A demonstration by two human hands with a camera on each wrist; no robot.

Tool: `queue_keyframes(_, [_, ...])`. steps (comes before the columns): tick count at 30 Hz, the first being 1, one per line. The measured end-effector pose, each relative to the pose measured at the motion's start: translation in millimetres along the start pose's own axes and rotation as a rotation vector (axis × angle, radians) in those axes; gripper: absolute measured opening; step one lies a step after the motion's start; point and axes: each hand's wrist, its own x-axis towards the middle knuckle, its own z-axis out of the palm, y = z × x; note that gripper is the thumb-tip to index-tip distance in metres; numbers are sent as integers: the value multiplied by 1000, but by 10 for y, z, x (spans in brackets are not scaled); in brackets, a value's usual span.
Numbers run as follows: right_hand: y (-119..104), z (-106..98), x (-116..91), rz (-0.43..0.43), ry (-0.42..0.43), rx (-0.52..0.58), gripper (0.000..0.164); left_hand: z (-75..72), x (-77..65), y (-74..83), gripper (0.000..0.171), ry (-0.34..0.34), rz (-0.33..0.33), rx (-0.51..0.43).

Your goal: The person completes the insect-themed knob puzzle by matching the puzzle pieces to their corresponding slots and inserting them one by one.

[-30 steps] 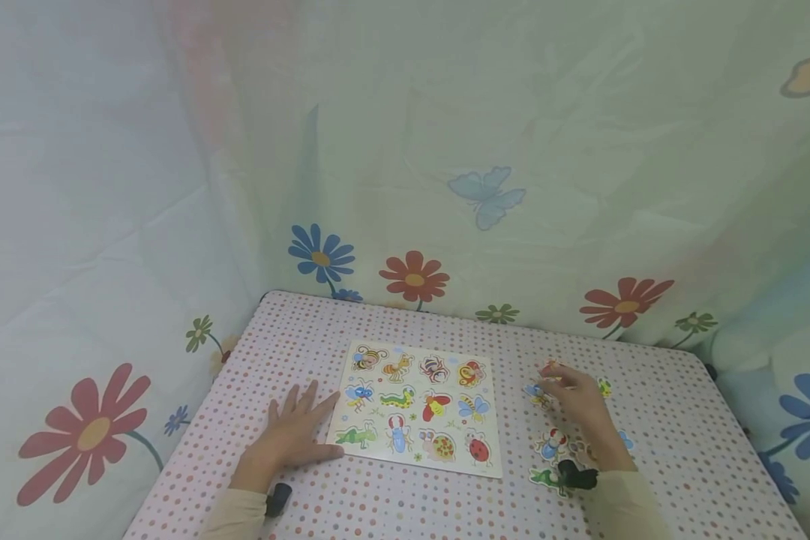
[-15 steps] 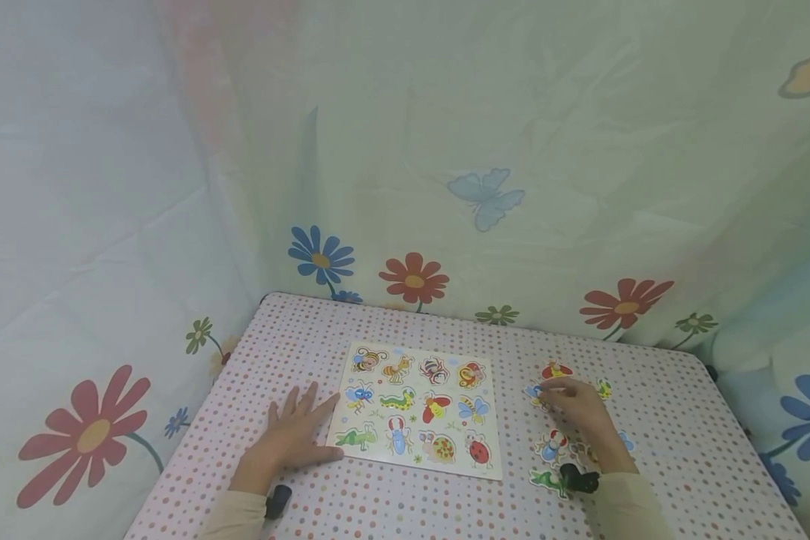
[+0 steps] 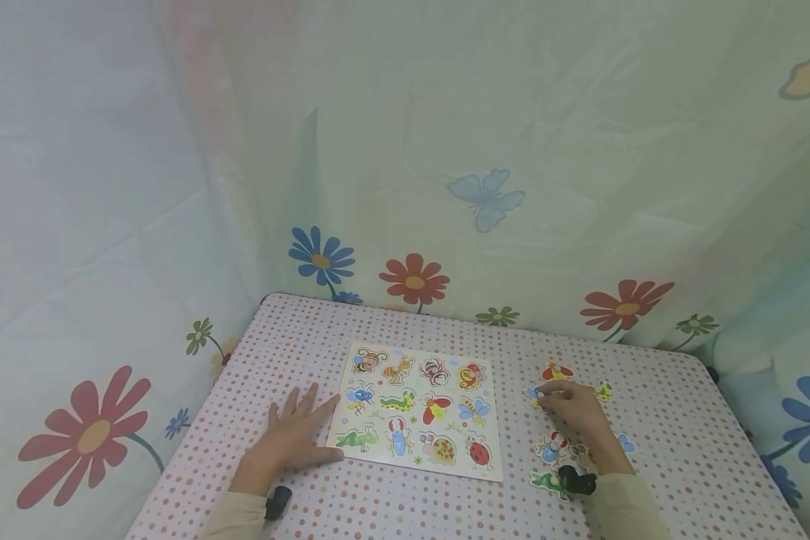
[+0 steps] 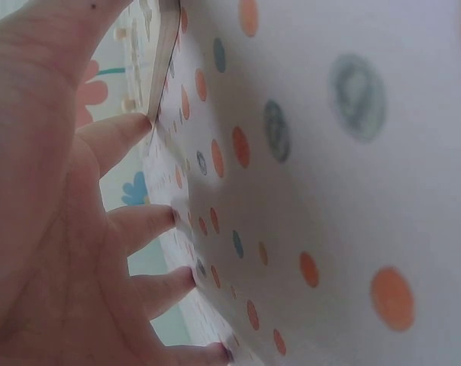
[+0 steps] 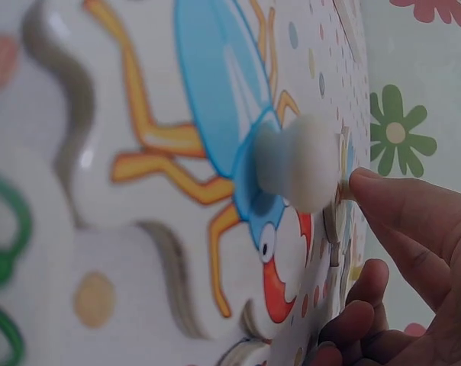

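A pale puzzle board printed with insect shapes lies on the table. My left hand rests beside its left edge, fingers spread, thumb at the lower left corner. In the left wrist view, the index fingertip touches the board's edge. My right hand pinches a blue insect puzzle piece right of the board, thumb and index finger at its peg. The rest of that piece is mostly hidden by the hand. Large in the right wrist view is a blue beetle piece with a white peg.
A red-and-yellow fly piece lies just beyond the right hand, with a green-yellow piece to its right. Nearer lie a grasshopper piece and several others, partly under the wrist. Patterned curtains surround the dotted table.
My right hand has drawn slightly nearer, uncovering the red-and-yellow fly piece, and its fingers have settled on the blue insect piece. My left hand has stayed put.
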Motion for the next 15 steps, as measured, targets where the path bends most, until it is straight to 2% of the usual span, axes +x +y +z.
queue_keyframes(15, [-34, 23, -35, -13, -15, 13, 31, -33, -18, 25, 100, -6, 0, -15])
